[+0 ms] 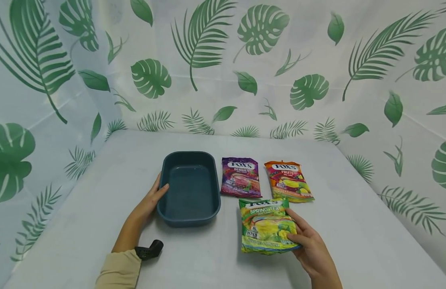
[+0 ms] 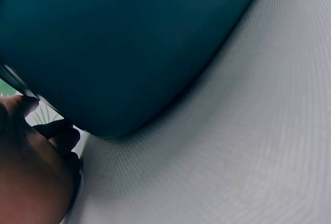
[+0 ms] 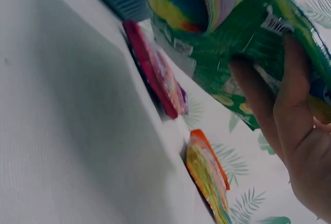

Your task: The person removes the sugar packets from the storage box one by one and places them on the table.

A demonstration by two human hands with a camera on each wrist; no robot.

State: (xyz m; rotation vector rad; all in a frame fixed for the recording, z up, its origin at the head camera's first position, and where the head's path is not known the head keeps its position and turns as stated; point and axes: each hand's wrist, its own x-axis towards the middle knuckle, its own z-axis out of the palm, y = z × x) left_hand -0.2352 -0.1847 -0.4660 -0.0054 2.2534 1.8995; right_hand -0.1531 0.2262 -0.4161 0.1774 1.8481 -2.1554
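A dark teal rectangular bin (image 1: 188,222) stands on the white table, and its inside shows bare. My left hand (image 1: 151,200) grips its left wall, thumb over the rim and fingers along the outside. In my right hand (image 1: 311,245) is a green Fox's Spring Tea candy bag (image 1: 262,228), pinched at its right edge and raised off the table, its printed front facing up toward the head view. From the right wrist view, fingers (image 3: 295,79) lie against the green back of the bag.
Behind the held bag lie a purple Fox's Berries candy bag (image 1: 241,178), just right of the bin, and an orange Fox's Fruits candy bag (image 1: 289,182) farther right. White cloth with green leaf prints (image 1: 208,100) walls the table (image 1: 194,261) at the back and sides.
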